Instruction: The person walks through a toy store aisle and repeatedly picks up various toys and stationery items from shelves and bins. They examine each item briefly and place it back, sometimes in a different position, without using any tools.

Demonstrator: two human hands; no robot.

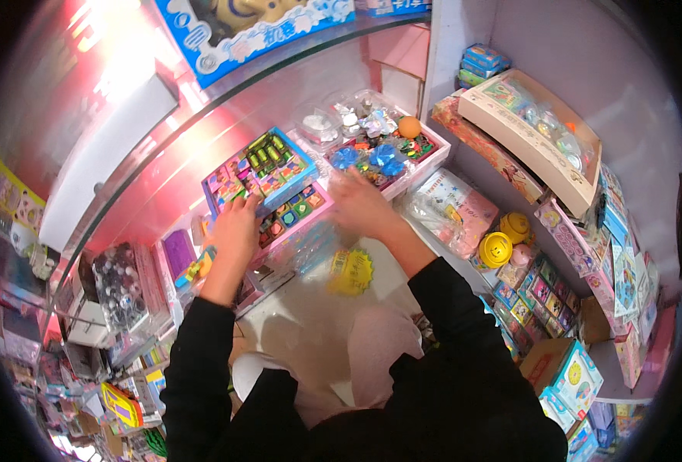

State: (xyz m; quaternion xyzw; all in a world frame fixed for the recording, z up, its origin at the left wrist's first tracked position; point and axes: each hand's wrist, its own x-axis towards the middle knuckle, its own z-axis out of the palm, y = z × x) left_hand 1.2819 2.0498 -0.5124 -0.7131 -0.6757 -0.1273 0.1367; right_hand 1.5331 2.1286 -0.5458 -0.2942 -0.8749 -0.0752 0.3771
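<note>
Under the glass shelf (202, 115) that curves across the upper left, a white counter (310, 316) is crowded with boxes of small toys. The biggest thing near the hands is a blue box (268, 165) of little green and coloured pieces, lying tilted on top of a pink box (299, 212) with more small squares in it. Just right of them sits a white tray (379, 150) holding blue bows, shiny wrapped bits and an orange ball (409, 126). Further right lie a flat packet in clear wrap (452, 204), two yellow round toys (503, 239) and a long beige box (533, 131) on a side shelf.

The left hand (235, 223) rests on the near edge of the blue box, fingers curled over it and touching the pink box beneath; whether it truly grips cannot be told. The right hand (360, 202) is blurred, palm down with fingers loosely together, at the near edge of the white tray, holding nothing that shows. A yellow star-shaped tag (352, 271) lies on the counter below it.
</note>
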